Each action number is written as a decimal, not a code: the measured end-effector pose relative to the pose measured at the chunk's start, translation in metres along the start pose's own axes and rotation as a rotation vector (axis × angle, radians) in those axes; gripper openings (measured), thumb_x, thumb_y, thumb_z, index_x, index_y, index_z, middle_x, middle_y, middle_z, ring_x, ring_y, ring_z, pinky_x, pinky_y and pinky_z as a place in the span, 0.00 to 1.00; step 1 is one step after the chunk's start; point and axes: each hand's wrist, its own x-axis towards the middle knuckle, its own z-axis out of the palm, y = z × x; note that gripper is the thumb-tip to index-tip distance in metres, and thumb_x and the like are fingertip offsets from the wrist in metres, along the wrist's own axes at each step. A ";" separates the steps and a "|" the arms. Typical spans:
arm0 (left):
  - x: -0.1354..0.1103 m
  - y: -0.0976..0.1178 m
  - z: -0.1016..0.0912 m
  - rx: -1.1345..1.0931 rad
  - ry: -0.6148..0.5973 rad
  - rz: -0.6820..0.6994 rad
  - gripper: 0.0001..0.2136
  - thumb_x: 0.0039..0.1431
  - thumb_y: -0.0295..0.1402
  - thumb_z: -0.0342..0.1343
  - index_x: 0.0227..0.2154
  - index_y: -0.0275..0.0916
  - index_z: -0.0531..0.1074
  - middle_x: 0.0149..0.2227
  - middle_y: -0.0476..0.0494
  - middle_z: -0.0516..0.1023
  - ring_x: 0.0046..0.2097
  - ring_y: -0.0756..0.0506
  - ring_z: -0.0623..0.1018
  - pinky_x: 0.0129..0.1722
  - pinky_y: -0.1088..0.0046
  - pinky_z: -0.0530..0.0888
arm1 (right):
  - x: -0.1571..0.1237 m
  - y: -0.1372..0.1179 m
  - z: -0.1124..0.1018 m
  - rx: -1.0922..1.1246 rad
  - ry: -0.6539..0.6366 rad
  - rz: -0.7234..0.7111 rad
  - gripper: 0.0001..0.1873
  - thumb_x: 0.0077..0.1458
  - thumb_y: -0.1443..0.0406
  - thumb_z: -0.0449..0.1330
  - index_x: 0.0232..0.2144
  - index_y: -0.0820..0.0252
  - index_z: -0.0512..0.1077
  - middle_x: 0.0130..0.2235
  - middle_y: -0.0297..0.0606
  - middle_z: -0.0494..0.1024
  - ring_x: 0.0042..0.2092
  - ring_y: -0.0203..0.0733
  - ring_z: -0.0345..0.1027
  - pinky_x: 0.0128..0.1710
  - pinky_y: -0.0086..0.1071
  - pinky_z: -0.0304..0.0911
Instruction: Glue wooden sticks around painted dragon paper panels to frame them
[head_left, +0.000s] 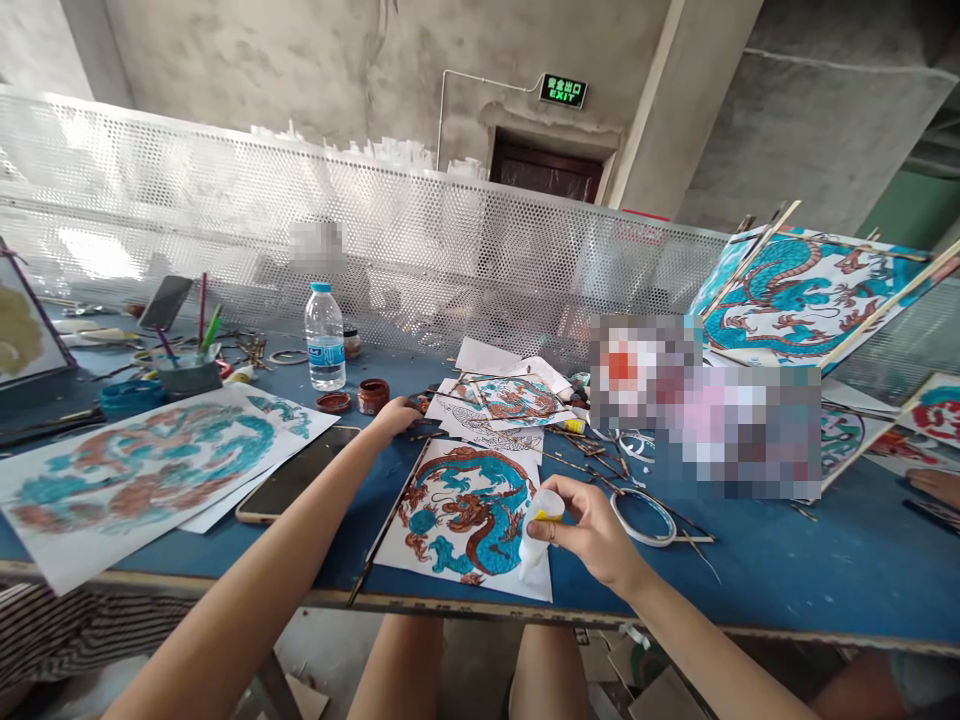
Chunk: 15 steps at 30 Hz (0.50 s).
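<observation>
A white glue bottle [550,506] with a yellow band is in my right hand [596,530], thumb and fingers closed round it. Its white lower part points down over the right edge of a painted dragon sheet [469,515] in teal and brown. Along the left side of that sheet lies a thin dark stick [386,520]. My left hand [397,417] reaches across the table, beside the brown paint jar [373,396] and a pile of papers [491,430]. Its fingers are curled down at small dark things; what they grip is hidden.
Left of my arm lie a phone [289,475] and a larger dragon painting [150,470]. A water bottle [325,340] stands behind. Right are sticks, a tape roll [643,517] and a pixelated area. Another framed dragon picture [802,290] is raised at right. Perforated metal [450,250] borders the table.
</observation>
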 end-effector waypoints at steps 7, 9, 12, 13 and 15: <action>-0.001 0.000 0.000 0.020 0.005 0.008 0.07 0.40 0.23 0.56 0.26 0.35 0.69 0.19 0.50 0.67 0.25 0.48 0.70 0.22 0.77 0.63 | -0.004 -0.001 0.002 -0.009 0.046 -0.036 0.13 0.41 0.60 0.67 0.23 0.61 0.67 0.23 0.31 0.67 0.28 0.35 0.58 0.28 0.28 0.55; -0.001 0.000 0.001 0.031 0.012 0.014 0.07 0.40 0.23 0.56 0.26 0.35 0.70 0.19 0.50 0.67 0.27 0.48 0.71 0.22 0.77 0.64 | -0.005 -0.003 0.002 -0.010 0.052 -0.046 0.13 0.41 0.60 0.67 0.23 0.61 0.67 0.23 0.30 0.67 0.27 0.35 0.58 0.28 0.27 0.55; 0.000 -0.001 0.001 0.045 0.024 0.021 0.08 0.40 0.24 0.56 0.27 0.35 0.70 0.19 0.51 0.68 0.28 0.47 0.72 0.23 0.77 0.64 | -0.005 -0.004 0.002 -0.015 0.050 -0.053 0.13 0.41 0.61 0.67 0.23 0.61 0.67 0.24 0.30 0.67 0.28 0.35 0.58 0.29 0.27 0.55; 0.001 -0.002 0.001 0.048 0.026 0.022 0.08 0.40 0.24 0.56 0.28 0.35 0.70 0.19 0.51 0.68 0.28 0.47 0.72 0.23 0.76 0.64 | -0.005 -0.004 0.002 -0.017 0.050 -0.054 0.13 0.41 0.61 0.67 0.23 0.61 0.67 0.24 0.30 0.67 0.28 0.35 0.58 0.29 0.27 0.55; 0.002 -0.003 0.002 0.054 0.028 0.023 0.09 0.40 0.25 0.55 0.28 0.35 0.70 0.19 0.51 0.68 0.28 0.47 0.72 0.23 0.76 0.64 | -0.004 -0.003 0.002 -0.027 0.050 -0.055 0.13 0.42 0.61 0.67 0.23 0.61 0.67 0.24 0.30 0.67 0.28 0.35 0.58 0.29 0.27 0.55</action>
